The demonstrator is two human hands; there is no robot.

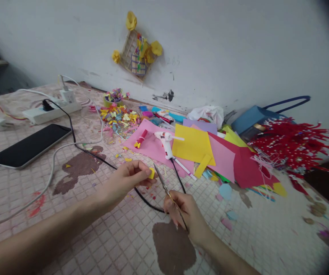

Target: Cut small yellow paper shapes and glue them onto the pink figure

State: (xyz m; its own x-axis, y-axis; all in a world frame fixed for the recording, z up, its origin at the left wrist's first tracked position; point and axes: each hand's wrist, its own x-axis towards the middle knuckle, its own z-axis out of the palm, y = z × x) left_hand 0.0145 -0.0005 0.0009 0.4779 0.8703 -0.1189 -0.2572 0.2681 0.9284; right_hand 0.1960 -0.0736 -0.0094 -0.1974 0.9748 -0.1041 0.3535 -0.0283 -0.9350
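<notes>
"Grip first: what is the left hand (131,175) doing?"

"It's pinching a small yellow piece (152,173) between thumb and fingers. The fingertips are covering part of it, so I can't tell its full shape."

"And the right hand (185,212)?"

"It's clasping the scissors (161,178), which are pointing up and away, their tip standing just beside the yellow piece. The fingers are hiding most of the handles, and I can't tell if the blades are quite closed."

"Where are the two hands hovering?"

"Over the near part of the worktop (109,236). Beyond them, the glue gun (166,145) is lying by the yellow sheet (192,145), on a pink sheet (153,151) that it's partly covering."

"Is its cord (178,175) showing whole?"

"No, it's disappearing behind the right hand. A black cable (95,156) is passing behind the left hand and reappearing between the two; I can't tell whether they're joining."

"Anything else half hidden?"

"Red stems (290,145) are covering part of the blue bag (252,118), and dark blur is swallowing the right corners. Both forearms are running out of view."
</notes>
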